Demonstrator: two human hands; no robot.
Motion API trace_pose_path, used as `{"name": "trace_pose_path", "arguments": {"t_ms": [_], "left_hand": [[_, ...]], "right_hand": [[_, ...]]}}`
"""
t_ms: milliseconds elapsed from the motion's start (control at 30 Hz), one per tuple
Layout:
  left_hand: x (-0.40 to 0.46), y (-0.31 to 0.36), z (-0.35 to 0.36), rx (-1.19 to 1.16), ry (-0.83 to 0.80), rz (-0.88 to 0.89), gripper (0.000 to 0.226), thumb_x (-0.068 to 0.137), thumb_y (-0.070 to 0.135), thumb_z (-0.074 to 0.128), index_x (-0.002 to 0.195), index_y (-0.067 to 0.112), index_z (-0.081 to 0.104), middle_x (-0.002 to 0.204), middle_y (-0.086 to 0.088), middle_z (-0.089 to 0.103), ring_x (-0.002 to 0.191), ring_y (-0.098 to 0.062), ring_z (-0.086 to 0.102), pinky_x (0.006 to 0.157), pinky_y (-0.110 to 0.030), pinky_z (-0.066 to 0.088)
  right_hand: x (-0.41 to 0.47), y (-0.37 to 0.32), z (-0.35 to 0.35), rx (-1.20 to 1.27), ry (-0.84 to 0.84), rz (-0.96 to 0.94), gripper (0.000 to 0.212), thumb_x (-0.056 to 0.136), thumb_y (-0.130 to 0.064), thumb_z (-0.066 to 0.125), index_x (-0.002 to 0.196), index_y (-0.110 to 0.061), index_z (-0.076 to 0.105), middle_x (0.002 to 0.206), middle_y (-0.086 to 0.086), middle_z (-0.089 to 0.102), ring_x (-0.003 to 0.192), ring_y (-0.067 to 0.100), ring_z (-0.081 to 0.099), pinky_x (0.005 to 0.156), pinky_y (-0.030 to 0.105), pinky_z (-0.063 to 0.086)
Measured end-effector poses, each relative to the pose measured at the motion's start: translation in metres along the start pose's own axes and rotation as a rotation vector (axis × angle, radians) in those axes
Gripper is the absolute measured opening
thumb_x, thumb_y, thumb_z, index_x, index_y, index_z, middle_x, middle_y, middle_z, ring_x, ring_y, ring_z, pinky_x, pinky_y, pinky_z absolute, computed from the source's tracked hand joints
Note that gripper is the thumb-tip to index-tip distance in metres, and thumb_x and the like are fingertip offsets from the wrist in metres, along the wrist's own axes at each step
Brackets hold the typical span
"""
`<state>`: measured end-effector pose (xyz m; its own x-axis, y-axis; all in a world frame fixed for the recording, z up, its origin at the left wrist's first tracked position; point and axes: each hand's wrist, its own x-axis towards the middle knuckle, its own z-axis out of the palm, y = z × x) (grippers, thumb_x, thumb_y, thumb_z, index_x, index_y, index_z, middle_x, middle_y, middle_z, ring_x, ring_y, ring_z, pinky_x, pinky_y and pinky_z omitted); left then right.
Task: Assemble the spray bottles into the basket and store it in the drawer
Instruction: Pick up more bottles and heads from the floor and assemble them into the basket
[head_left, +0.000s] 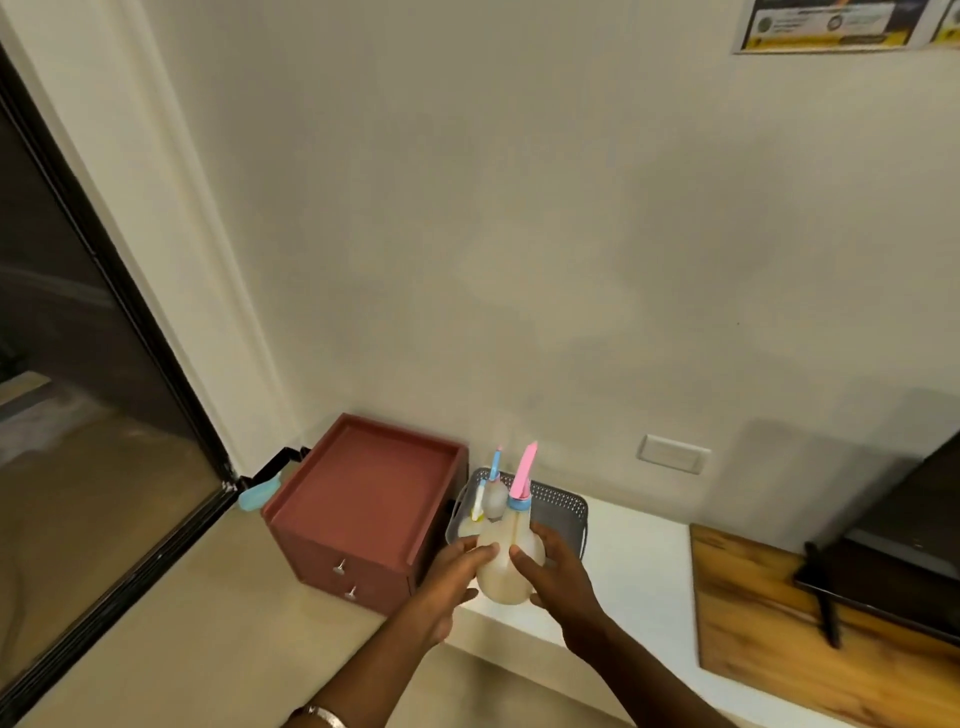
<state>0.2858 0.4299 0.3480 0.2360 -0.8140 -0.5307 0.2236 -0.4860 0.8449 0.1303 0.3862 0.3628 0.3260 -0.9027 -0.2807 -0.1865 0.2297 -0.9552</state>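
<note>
Hands first: my left hand (451, 570) and right hand (551, 566) curl round a bottle (508, 561) between them, gripping it. At twelve o'clock sits the basket (558, 506), bottles inside; at ten, the drawer (358, 512).

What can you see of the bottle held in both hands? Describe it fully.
The spray bottle has a round, translucent cream body that looks like plastic, a blue collar and a pink nozzle pointing up. It is upright, held just in front of the grey basket. The left hand and right hand grip its sides.
</note>
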Motion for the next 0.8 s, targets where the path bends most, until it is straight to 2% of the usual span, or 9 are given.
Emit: {"name": "trace_pose_path", "arguments": {"t_ms": [67, 133, 200, 267, 400, 467, 567, 700, 800], "left_hand": [[0.026, 0.017, 0.008, 0.007, -0.024, 0.002, 0.025, 0.088, 0.034, 0.066, 0.112, 0.026, 0.062, 0.11, 0.005, 0.07, 0.105, -0.013, 0.062, 0.076, -0.028, 0.049], [0.051, 0.036, 0.015, 0.005, -0.045, 0.006, 0.023, 0.09, 0.028, 0.065, 0.113, 0.024, 0.062, 0.105, 0.003, 0.07, 0.095, -0.012, 0.064, 0.065, -0.023, 0.052], [0.081, 0.053, 0.02, 0.004, -0.061, 0.011, 0.026, 0.091, 0.023, 0.064, 0.117, 0.021, 0.061, 0.104, 0.002, 0.07, 0.089, -0.012, 0.065, 0.057, -0.02, 0.052], [0.115, 0.068, 0.024, 0.028, -0.072, 0.019, 0.031, 0.091, 0.023, 0.065, 0.121, 0.025, 0.059, 0.111, 0.002, 0.068, 0.095, -0.012, 0.064, 0.063, -0.022, 0.052], [0.183, 0.095, 0.031, 0.056, -0.077, 0.049, 0.04, 0.088, 0.013, 0.068, 0.125, 0.022, 0.057, 0.11, -0.005, 0.068, 0.092, -0.016, 0.067, 0.063, -0.022, 0.055], [0.215, 0.103, 0.034, 0.059, -0.079, 0.045, 0.041, 0.086, 0.009, 0.069, 0.125, 0.018, 0.057, 0.104, -0.004, 0.069, 0.09, -0.016, 0.068, 0.068, -0.025, 0.055], [0.265, 0.106, 0.038, 0.078, -0.078, 0.032, 0.041, 0.087, 0.007, 0.067, 0.126, 0.017, 0.057, 0.107, 0.001, 0.067, 0.093, -0.014, 0.066, 0.065, -0.022, 0.052], [0.321, 0.094, 0.046, 0.141, -0.021, -0.011, 0.043, 0.087, 0.005, 0.066, 0.128, 0.015, 0.056, 0.123, -0.01, 0.063, 0.111, -0.026, 0.061, 0.088, -0.036, 0.054], [0.363, 0.077, 0.055, 0.224, 0.028, -0.053, 0.043, 0.089, 0.009, 0.066, 0.13, 0.014, 0.057, 0.127, -0.008, 0.062, 0.118, -0.028, 0.058, 0.102, -0.046, 0.05]], "right_hand": [[0.028, -0.004, -0.009, 0.004, 0.007, -0.006, 0.035, 0.091, -0.027, 0.07, 0.122, -0.03, 0.055, 0.119, -0.004, 0.064, 0.105, 0.012, 0.062, 0.088, 0.038, 0.057], [0.057, -0.008, -0.017, 0.012, 0.013, -0.009, 0.035, 0.091, -0.025, 0.07, 0.122, -0.03, 0.055, 0.118, -0.004, 0.063, 0.107, 0.014, 0.062, 0.089, 0.042, 0.058], [0.089, -0.012, -0.023, -0.004, 0.032, -0.024, 0.036, 0.09, -0.024, 0.07, 0.123, -0.028, 0.057, 0.116, -0.004, 0.065, 0.104, 0.013, 0.064, 0.086, 0.037, 0.059], [0.125, -0.014, -0.029, -0.002, 0.056, -0.038, 0.04, 0.089, -0.021, 0.072, 0.126, -0.023, 0.058, 0.113, -0.005, 0.067, 0.101, 0.011, 0.066, 0.08, 0.029, 0.058], [0.194, -0.016, -0.041, -0.01, 0.068, 0.024, 0.05, 0.088, -0.015, 0.073, 0.133, -0.018, 0.052, 0.128, 0.003, 0.064, 0.113, 0.02, 0.064, 0.096, 0.039, 0.055], [0.226, -0.013, -0.046, -0.056, 0.079, 0.031, 0.046, 0.087, -0.017, 0.074, 0.127, -0.024, 0.053, 0.128, 0.001, 0.064, 0.114, 0.02, 0.063, 0.099, 0.042, 0.053], [0.272, 0.0, -0.051, -0.104, 0.091, 0.057, 0.051, 0.084, -0.019, 0.076, 0.131, -0.022, 0.055, 0.127, 0.0, 0.065, 0.117, 0.024, 0.062, 0.102, 0.049, 0.05], [0.321, 0.029, -0.051, -0.13, 0.1, 0.085, 0.05, 0.082, -0.016, 0.077, 0.127, -0.029, 0.058, 0.121, -0.009, 0.066, 0.115, 0.02, 0.061, 0.098, 0.043, 0.054], [0.353, 0.056, -0.05, -0.145, 0.084, 0.106, 0.043, 0.083, -0.014, 0.076, 0.118, -0.033, 0.06, 0.111, -0.019, 0.064, 0.108, 0.012, 0.062, 0.082, 0.021, 0.056]]}}
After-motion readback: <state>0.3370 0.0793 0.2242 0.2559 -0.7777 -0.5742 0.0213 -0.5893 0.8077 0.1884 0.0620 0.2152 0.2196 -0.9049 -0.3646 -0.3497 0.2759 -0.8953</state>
